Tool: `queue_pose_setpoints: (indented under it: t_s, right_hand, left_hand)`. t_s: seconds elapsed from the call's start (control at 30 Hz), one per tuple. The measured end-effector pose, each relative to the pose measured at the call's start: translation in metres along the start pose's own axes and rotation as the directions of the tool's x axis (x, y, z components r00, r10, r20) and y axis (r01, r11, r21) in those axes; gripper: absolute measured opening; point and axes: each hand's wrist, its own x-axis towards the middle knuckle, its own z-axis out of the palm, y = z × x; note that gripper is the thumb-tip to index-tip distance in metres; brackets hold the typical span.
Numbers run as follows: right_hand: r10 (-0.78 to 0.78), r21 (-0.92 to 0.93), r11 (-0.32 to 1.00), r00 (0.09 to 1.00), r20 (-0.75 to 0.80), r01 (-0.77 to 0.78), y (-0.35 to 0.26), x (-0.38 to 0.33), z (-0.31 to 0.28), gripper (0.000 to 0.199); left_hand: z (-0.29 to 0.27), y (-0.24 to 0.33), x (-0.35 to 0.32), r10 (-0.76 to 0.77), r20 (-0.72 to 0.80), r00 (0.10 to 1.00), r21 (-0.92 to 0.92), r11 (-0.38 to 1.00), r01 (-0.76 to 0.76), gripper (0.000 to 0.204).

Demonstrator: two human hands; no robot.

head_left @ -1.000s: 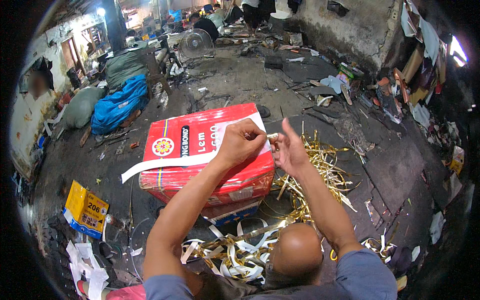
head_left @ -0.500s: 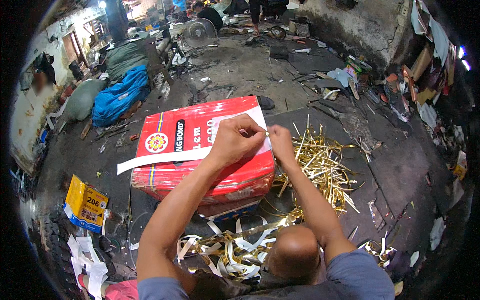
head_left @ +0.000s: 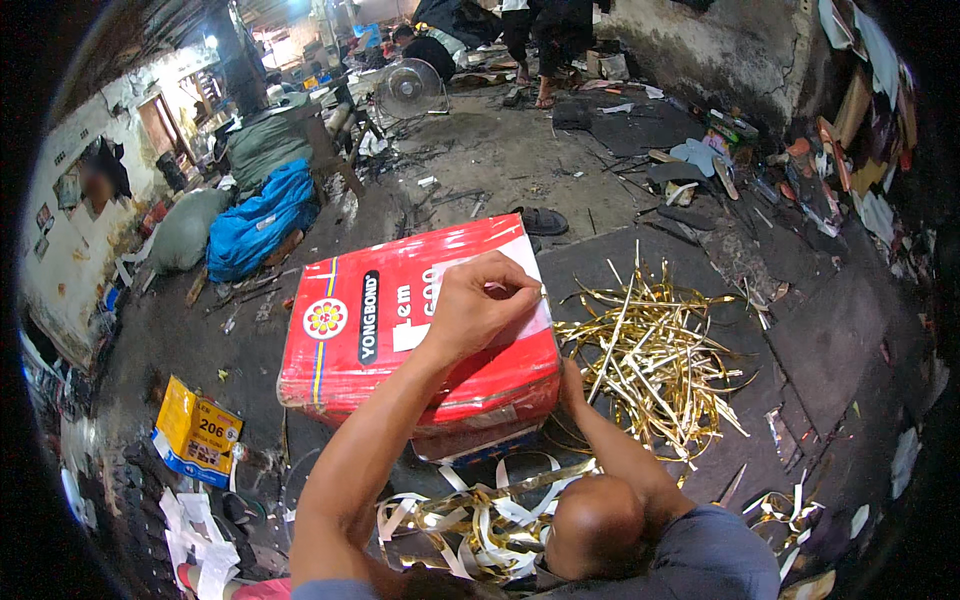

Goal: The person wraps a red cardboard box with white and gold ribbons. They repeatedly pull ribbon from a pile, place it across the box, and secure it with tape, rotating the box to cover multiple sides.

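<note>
Left hand [head_left: 480,310]: fingers curled, pinching a white strip [head_left: 520,300] on top of the red tin [head_left: 400,330]
Right hand [head_left: 572,380]: at the tin's right side, mostly hidden, grip unclear
Red tin: on the floor [head_left: 600,180], centre
Gold strips [head_left: 650,360]: piled just right of it

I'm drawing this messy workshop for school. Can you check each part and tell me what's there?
Surface: dark, dirty floor.
Job's things: red rectangular tin with a white strip on top.
Clutter: pile of gold strips; white and gold curls; yellow packet.
Hands: left hand on top of the tin pinching the strip; right hand mostly hidden beside the tin.
Cables: nothing seen.
Surroundings: blue sack, fan, people far back.
</note>
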Motion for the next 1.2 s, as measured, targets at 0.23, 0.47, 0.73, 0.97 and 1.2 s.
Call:
queue_pose_setpoints:
  t_s: [0.23,0.47,0.73,0.97,1.2]
  right_hand:
    - [0.642,0.483,0.66,0.766,0.035,-0.575,-0.136,-0.003,-0.106,0.023]
    - [-0.325,0.067,0.944,0.946,0.01,0.323,-0.33,0.035,-0.175,0.027]
    - [-0.333,0.051,0.917,0.686,0.647,0.396,-0.455,0.003,-0.138,0.03]
    - [-0.237,0.09,0.964,0.646,0.726,0.252,-0.491,-0.024,-0.154,0.028]
    - [-0.309,0.041,0.924,0.68,0.665,0.38,-0.488,-0.013,-0.149,0.024]
  left_hand:
    - [-0.016,0.001,-0.024,0.017,-0.088,0.996,0.132,0.991,-0.006,0.015]
    - [-0.031,-0.007,-0.03,-0.122,0.007,0.993,0.061,0.991,0.121,0.026]
    - [-0.028,0.03,-0.035,-0.157,0.068,0.985,0.215,0.967,0.139,0.02]
    - [-0.044,0.065,-0.046,0.017,0.04,0.999,0.442,0.897,-0.033,0.015]
    - [-0.059,0.067,-0.045,-0.089,0.004,0.996,0.487,0.87,0.076,0.016]
